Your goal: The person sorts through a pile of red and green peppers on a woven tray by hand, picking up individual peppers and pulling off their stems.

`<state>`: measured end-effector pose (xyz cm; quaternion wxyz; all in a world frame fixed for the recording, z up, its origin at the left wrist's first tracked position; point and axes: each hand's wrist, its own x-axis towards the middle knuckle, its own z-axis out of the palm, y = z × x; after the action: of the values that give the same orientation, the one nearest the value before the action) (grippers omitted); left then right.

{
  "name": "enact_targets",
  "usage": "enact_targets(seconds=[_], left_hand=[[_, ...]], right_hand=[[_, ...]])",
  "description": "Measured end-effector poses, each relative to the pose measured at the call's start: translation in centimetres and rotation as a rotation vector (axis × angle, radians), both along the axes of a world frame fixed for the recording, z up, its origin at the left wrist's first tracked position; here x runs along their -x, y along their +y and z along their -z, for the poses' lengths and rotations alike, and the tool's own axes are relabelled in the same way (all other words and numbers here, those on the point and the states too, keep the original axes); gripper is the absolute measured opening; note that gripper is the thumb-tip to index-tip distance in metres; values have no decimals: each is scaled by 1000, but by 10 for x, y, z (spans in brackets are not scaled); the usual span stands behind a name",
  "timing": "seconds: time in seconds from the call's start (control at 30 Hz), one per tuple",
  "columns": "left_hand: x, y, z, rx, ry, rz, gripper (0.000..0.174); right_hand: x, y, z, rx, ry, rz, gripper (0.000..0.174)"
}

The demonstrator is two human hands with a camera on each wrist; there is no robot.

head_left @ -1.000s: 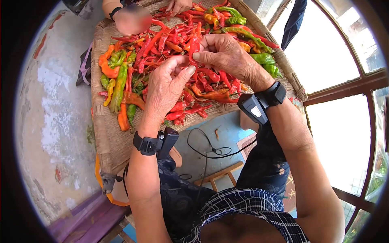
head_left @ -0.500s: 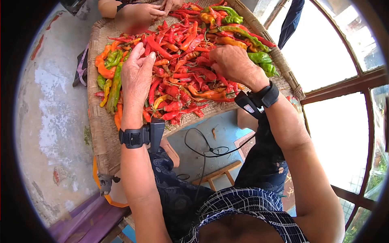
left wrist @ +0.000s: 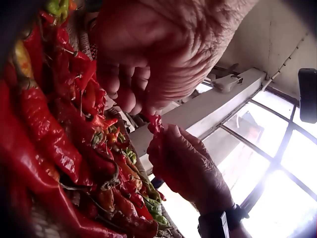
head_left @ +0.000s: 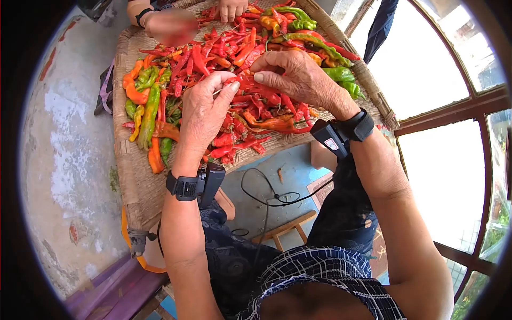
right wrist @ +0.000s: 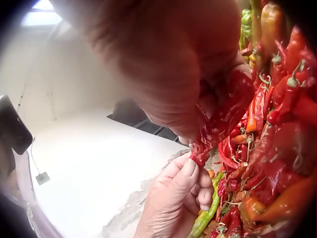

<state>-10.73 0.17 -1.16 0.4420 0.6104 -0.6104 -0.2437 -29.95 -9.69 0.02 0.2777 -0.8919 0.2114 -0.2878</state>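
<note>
Over the heap of peppers, a wrinkled red chili pepper (right wrist: 202, 151) spans both hands. My left hand (head_left: 205, 109) pinches one end between thumb and forefinger. The right hand (head_left: 304, 77) holds its body, fingers curled around it, and hides part of it. In the left wrist view a shiny red bit of this pepper (left wrist: 157, 125) shows between the two hands. Just below lie many red chili peppers (head_left: 234, 141), some shrivelled, with stems on.
A woven tray (head_left: 136, 181) carries the heap. Green and orange peppers (head_left: 149, 114) lie along its left side, long green ones (head_left: 344, 74) at the right. Another person's hand (head_left: 232, 9) is at the far edge. A cable (head_left: 272, 200) lies on the floor; windows (head_left: 442, 181) stand to the right.
Both hands first held an upright red pepper. Half a second ago they were apart, the left over the pile's left side, the right down in the pile. Now they meet on a red pepper.
</note>
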Motion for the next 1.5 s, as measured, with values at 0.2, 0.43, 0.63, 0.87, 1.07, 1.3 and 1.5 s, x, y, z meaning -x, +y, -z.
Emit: enact_targets(seconds=[0.2, 0.43, 0.63, 0.87, 1.07, 1.3, 1.5], left_hand=[[-34, -8, -2, 129, 279, -313, 34], [-46, -9, 8, 162, 20, -308, 50], [-33, -6, 4, 86, -15, -245, 37], [-9, 2, -7, 74, 22, -96, 35], [-2, 1, 0, 21, -84, 98, 24], [-25, -5, 4, 1, -43, -130, 17], [-40, -6, 0, 158, 221, -349, 23]], right_hand=[[14, -20, 23, 290, 227, 377, 21], [7, -30, 28, 266, 547, 362, 27], [-1, -35, 37, 351, 515, 335, 18], [0, -17, 11, 61, 108, 151, 12], [-10, -2, 13, 25, -94, -48, 13], [-17, -18, 21, 110, -13, 181, 18], [-33, -24, 45, 269, 139, 140, 21]])
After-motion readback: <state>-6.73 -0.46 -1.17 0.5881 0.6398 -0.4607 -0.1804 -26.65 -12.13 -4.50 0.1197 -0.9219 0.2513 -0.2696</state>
